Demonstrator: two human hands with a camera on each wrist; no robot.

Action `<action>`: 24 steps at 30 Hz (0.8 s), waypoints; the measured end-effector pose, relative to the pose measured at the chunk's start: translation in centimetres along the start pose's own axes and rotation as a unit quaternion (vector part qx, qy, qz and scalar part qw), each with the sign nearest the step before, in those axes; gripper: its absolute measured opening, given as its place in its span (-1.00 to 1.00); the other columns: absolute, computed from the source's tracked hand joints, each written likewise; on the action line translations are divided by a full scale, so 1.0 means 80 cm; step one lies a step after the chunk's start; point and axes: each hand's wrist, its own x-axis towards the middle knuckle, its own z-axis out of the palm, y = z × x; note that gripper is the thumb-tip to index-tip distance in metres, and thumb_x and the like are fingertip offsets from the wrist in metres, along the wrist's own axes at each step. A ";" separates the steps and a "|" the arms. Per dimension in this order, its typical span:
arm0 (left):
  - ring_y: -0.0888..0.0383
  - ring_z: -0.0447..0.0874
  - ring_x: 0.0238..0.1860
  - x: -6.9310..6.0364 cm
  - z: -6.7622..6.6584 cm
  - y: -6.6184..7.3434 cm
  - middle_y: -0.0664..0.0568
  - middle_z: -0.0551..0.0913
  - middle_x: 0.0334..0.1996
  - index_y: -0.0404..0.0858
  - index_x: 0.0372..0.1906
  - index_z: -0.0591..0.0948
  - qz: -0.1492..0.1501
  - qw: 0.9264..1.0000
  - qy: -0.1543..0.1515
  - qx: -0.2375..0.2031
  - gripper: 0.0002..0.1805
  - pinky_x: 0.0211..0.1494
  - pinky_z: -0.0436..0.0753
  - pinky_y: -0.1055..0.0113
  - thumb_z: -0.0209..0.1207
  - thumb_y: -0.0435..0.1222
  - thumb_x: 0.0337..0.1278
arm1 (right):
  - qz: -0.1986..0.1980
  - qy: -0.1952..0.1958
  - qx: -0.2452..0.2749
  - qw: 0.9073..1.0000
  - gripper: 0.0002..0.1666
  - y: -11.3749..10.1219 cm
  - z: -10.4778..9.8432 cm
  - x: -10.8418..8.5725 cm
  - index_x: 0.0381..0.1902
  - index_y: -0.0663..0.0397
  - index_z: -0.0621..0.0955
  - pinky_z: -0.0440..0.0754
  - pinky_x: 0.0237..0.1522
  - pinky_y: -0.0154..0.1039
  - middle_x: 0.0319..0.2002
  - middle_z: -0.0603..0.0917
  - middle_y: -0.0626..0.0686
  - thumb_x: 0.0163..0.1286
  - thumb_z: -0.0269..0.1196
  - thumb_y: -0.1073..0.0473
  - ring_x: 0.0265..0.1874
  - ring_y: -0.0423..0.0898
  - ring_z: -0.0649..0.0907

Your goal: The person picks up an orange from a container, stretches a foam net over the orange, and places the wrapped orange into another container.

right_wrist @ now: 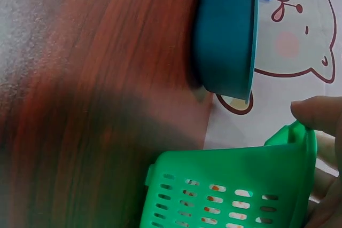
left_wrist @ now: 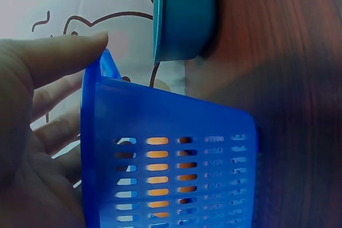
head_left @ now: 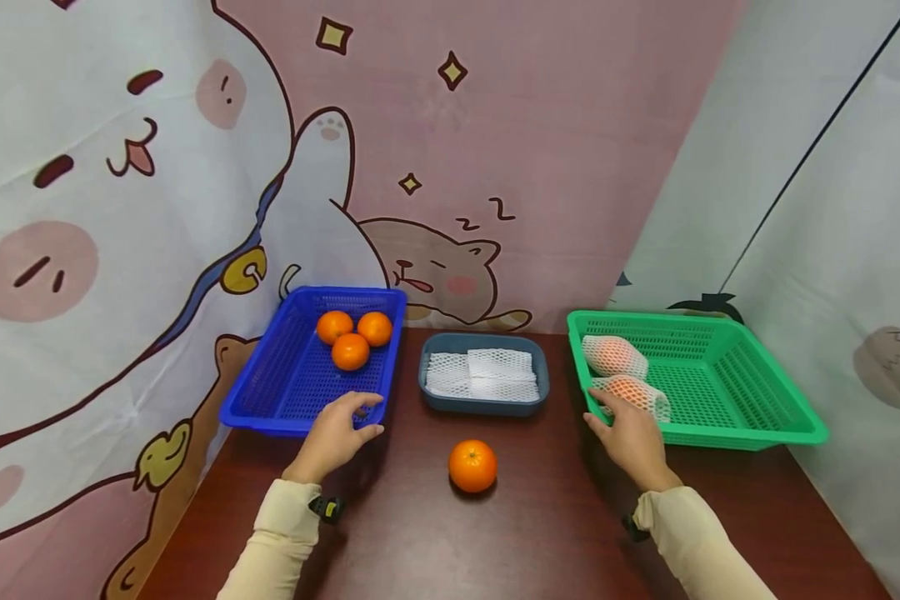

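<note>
My left hand (head_left: pixel 337 435) is at the near right corner of the blue basket (head_left: pixel 307 427), its thumb and fingers apart around the rim. In the left wrist view the thumb (left_wrist: pixel 69 57) lies by the rim's corner. My right hand (head_left: pixel 633 440) is similarly placed at the near left corner of the green basket (head_left: pixel 742 435), fingers spread over the rim; the right thumb (right_wrist: pixel 318 113) shows in the right wrist view. Neither hand holds a fruit. A bare orange (head_left: pixel 472 466) sits on the table between the hands. The green basket contains fruits in white foam nets (head_left: pixel 615 357).
A dark blue-grey tray (head_left: pixel 483 407) with white foam nets (head_left: pixel 502 375) stands between the baskets. Three oranges (head_left: pixel 350 352) lie in the blue basket. The brown table (head_left: pixel 450 558) ends at a cartoon-printed cloth (head_left: pixel 555 167) behind.
</note>
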 end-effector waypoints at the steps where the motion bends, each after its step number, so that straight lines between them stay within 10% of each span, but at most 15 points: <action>1: -0.03 0.66 -0.11 -0.001 0.000 -0.001 -0.01 0.66 -0.09 -0.20 0.08 0.65 -0.002 1.000 0.003 0.002 -0.49 -0.04 0.58 0.01 0.47 -0.30 -0.08 | -0.003 0.003 -0.001 1.000 -0.42 -0.001 0.001 0.001 0.19 0.07 0.59 0.36 -0.69 -0.12 -0.15 0.71 0.23 0.21 0.41 0.12 -0.66 -0.04 0.53; 12: 0.11 0.64 -0.24 -0.004 0.004 -0.008 0.05 0.68 -0.11 -0.18 -0.01 0.71 0.005 0.999 0.028 0.019 -0.57 -0.16 0.59 0.13 0.48 -0.26 -0.09 | -0.072 0.076 0.023 0.994 -0.52 -0.033 0.012 0.039 0.01 0.28 0.62 0.38 0.07 0.23 -0.03 0.62 0.30 0.14 0.44 0.21 0.01 0.28 0.52; 24: 0.13 0.64 -0.26 -0.003 0.009 -0.008 0.09 0.69 -0.16 -0.17 -0.04 0.74 0.020 0.998 0.048 0.025 -0.58 -0.15 0.58 0.15 0.49 -0.22 -0.11 | -0.075 -0.023 0.072 0.994 -0.48 -0.075 0.046 0.113 0.13 0.25 0.57 0.31 0.20 0.21 0.09 0.58 0.29 0.27 0.36 0.12 0.11 0.28 0.46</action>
